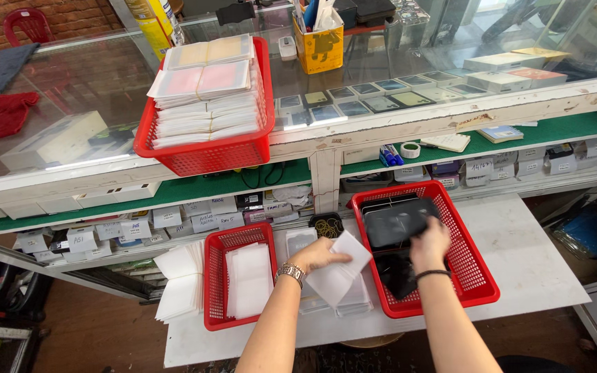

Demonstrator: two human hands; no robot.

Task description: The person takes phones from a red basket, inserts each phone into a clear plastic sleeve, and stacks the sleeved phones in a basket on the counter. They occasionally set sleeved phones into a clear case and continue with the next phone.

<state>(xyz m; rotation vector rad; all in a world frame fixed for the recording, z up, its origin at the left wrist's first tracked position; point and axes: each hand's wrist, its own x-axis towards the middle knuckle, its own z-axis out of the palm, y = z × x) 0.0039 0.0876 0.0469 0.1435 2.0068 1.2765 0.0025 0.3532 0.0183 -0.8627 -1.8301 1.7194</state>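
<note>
A loose stack of white sleeves (pixel 182 289) is seen at the far left of the white worktop (pixel 533 269), just beside a small red basket (pixel 214 290) in which further white sleeves are stacked flat.

The left hand (pixel 318 254) is held over the gap between the two lower baskets. A white paper sleeve (pixel 340 273) is pinched by its upper edge, thumb on top and fingers underneath as far as can be told; the sleeve hangs tilted above a pile of clear-wrapped flat packs (pixel 354 298). The sleeve is judged very light, thin and limp; it is likely to bend or crease if gripped mid-sheet, so an edge or corner pinch is considered suitable.

The right hand (pixel 428 243) is placed inside the larger red basket (pixel 475 276), fingers curled down onto a dark glossy flat item (pixel 396 222). Whether it is actually gripped or only touched cannot be told. More dark pieces lie beneath it. The item is judged stiff, smooth and probably slippery, possibly brittle; holding by opposite edges rather than the face is judged safer.

Above, a big red basket (pixel 205 155) of sleeved packs is seen resting on the glass counter (pixel 91 76).
</note>
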